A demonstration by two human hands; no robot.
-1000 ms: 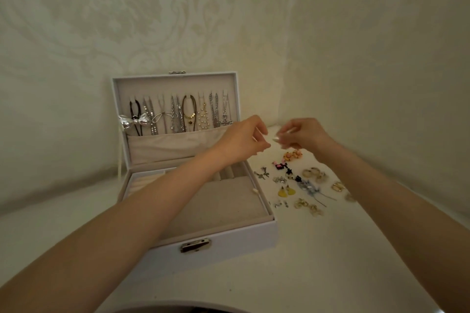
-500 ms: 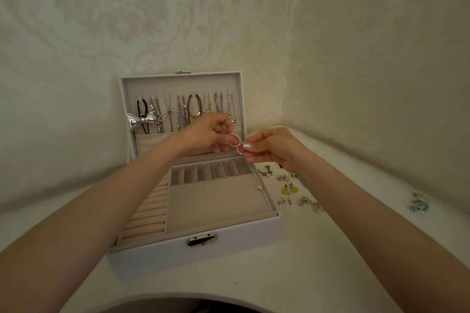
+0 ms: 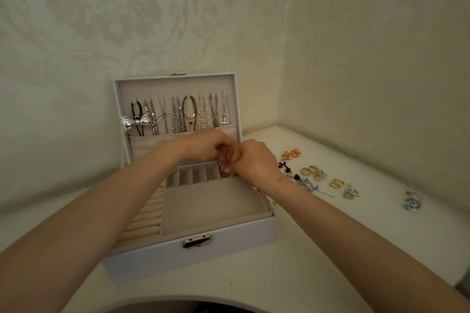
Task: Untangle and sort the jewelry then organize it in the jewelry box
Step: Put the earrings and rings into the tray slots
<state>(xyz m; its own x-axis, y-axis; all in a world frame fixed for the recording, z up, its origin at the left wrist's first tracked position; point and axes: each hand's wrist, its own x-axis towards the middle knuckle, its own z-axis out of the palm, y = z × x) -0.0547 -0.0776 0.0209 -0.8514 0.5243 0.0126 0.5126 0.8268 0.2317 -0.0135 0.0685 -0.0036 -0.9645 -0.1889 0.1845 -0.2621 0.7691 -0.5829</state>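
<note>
Pink, small and glinting, the pink earring (image 3: 223,168) hung between my two hands, just above the rightmost of the little compartments at the back of the jewelry box (image 3: 193,258). My left hand (image 3: 209,146) and my right hand (image 3: 255,161) met fingertip to fingertip, fingers curled in tight, both pinching it. Which fingers carried it I could not tell, for the knuckles hid them. It would weigh almost nothing and slip easily, I judged, and its fine hook or post would bend, so it was better taken by the solid body than by the wire. Other earrings (image 3: 311,171) lay in a loose row on the table (image 3: 254,287) — right of the box.
</note>
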